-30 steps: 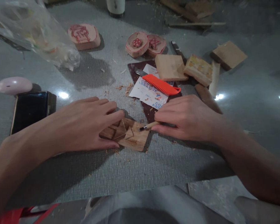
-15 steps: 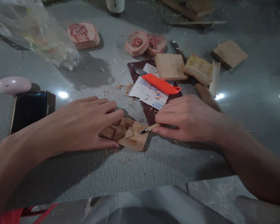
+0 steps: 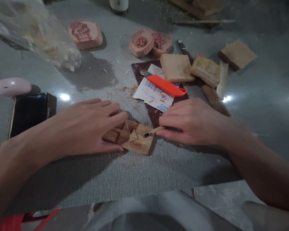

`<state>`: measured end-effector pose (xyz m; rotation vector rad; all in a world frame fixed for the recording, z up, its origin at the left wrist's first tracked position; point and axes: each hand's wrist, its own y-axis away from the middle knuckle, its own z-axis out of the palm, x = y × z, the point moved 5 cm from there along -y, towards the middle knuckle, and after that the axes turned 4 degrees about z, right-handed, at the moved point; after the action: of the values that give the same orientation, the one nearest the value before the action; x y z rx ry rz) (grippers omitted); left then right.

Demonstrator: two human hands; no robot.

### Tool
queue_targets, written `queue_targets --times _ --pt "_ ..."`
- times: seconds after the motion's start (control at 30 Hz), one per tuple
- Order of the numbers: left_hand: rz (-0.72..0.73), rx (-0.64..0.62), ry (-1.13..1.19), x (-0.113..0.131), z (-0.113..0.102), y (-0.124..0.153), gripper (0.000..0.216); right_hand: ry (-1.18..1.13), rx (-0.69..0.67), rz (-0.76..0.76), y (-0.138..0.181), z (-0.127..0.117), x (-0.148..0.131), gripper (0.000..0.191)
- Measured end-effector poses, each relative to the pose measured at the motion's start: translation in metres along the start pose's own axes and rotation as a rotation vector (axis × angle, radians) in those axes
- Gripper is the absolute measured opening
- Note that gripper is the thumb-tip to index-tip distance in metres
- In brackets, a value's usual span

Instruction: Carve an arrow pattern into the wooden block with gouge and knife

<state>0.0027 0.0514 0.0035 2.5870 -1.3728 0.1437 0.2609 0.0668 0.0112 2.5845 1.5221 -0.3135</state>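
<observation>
Right hand (image 3: 189, 123): slim metal-tipped tool with pale wooden handle (image 3: 157, 129) is gripped in curled fingers | its tip is held at right end of brown, rectangular, carved wooden block (image 3: 138, 145) | left hand (image 3: 93, 126): block is clasped at its left end by thumb and fingers, laid on grey textured table (image 3: 135, 179)

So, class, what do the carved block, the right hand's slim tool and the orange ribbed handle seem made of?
Carved block: wood, seemingly unvarnished, showing brown grain.
Slim tool: probably pale, matt wood, with a shiny, metal-looking collar.
Orange ribbed handle: likely moulded plastic or rubber, evenly bright.
</observation>
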Motion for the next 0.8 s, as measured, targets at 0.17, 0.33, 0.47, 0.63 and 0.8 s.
queue_targets --times 0.17,0.33,0.47,0.63,0.8 --pt "-0.002 -0.004 0.006 -0.0007 -0.0002 0.0006 0.042 -0.006 -0.005 -0.003 0.0002 -0.0007 -0.0003 0.052" --pt "0.011 -0.014 -0.02 0.0011 -0.0002 0.0006 0.045 -0.027 -0.009 -0.005 -0.0004 0.0018 0.001 0.05" --pt "-0.008 -0.018 -0.013 0.0011 -0.0003 -0.0007 0.045 -0.043 -0.006 -0.01 -0.0009 0.0039 0.0026 0.051" --pt "-0.027 -0.014 0.027 -0.0001 -0.0008 -0.0024 0.041 -0.06 -0.032 0.013 -0.0016 0.0045 0.0041 0.049" --pt "-0.05 -0.022 0.041 -0.0009 -0.0015 -0.0008 0.044 -0.074 -0.043 0.029 -0.0021 0.004 0.0046 0.047"
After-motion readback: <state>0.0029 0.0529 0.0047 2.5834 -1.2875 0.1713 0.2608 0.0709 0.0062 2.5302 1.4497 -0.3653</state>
